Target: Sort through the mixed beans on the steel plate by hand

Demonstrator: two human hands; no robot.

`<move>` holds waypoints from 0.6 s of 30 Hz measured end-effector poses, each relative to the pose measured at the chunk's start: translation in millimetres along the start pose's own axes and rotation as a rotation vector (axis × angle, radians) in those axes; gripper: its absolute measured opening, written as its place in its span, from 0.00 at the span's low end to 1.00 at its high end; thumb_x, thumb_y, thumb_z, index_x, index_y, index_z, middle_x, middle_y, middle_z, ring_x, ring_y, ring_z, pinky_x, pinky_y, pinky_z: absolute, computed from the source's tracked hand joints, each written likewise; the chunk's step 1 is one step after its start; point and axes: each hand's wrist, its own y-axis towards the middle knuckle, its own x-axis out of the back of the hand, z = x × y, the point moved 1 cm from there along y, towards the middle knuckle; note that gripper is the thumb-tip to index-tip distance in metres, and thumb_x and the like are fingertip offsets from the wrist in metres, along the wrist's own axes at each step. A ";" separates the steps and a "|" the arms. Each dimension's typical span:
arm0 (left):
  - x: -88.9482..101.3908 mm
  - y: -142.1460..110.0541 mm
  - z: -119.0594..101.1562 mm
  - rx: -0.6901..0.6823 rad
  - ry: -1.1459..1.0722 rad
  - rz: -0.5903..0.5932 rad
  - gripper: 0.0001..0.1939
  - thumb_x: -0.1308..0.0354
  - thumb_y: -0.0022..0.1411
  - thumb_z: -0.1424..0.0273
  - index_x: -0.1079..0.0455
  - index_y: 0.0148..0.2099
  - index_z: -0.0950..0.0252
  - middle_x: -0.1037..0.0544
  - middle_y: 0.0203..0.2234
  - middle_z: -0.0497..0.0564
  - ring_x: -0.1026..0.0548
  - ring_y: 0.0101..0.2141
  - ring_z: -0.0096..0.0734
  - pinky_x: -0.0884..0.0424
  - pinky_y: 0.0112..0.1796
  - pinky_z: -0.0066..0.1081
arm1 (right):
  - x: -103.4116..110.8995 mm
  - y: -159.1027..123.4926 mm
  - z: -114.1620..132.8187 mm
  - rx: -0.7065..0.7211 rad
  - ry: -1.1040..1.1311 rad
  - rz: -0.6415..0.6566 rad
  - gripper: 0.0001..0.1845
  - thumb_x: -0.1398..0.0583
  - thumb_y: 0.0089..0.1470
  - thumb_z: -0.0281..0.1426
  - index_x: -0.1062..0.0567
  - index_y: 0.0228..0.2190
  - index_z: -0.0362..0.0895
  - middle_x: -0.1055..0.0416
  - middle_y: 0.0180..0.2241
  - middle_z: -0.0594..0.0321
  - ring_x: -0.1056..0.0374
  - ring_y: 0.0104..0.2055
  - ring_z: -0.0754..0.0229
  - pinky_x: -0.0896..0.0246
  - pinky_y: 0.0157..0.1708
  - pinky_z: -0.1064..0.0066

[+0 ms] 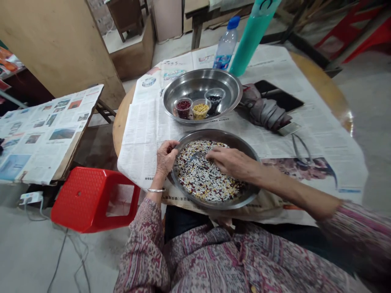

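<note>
A wide steel basin (253,152) in front of me holds a mixed layer of white, dark, red and yellow grains and beans (210,175). My left hand (165,156) is closed on the basin's left rim, thumb and fingers bent over the edge. Inside the basin, my right hand (229,162) is low over the mix with its fingertips pinched together; what lies between them is hidden. Behind stands a second steel basin (171,95) with three clear plastic cups: red beans (183,106), yellow beans (200,109) and black beans (214,99).
Newspaper (140,134) covers the round table. A water bottle (226,44) and a tall green bottle (252,38) stand at the back. Right of the basins lie a folded grey umbrella (269,112) and a dark tablet (277,94). A red stool (82,199) stands left.
</note>
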 end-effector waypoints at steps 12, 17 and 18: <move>2.8 -1.1 -4.1 -0.013 0.011 -0.004 0.13 0.44 0.52 0.80 0.24 0.38 0.65 0.27 0.29 0.45 0.32 0.30 0.26 0.34 0.36 0.27 | -24.2 18.4 59.0 0.258 -0.146 -0.015 0.11 0.44 0.62 0.23 0.22 0.39 0.43 0.25 0.42 0.53 0.33 0.45 0.53 0.34 0.43 0.63; 2.4 -1.3 -6.3 0.012 0.032 -0.004 0.13 0.44 0.51 0.80 0.24 0.38 0.64 0.27 0.28 0.45 0.32 0.30 0.26 0.34 0.35 0.26 | -8.4 21.0 14.1 -0.044 -0.268 -0.153 0.15 0.44 0.65 0.32 0.23 0.49 0.40 0.28 0.52 0.45 0.35 0.52 0.45 0.33 0.47 0.57; 2.2 -1.3 -6.7 0.011 0.037 -0.005 0.13 0.44 0.51 0.80 0.24 0.38 0.64 0.28 0.28 0.45 0.32 0.30 0.26 0.34 0.35 0.26 | -7.2 16.7 10.7 -0.093 -0.267 -0.168 0.18 0.43 0.66 0.36 0.23 0.51 0.40 0.28 0.53 0.44 0.35 0.52 0.44 0.33 0.48 0.55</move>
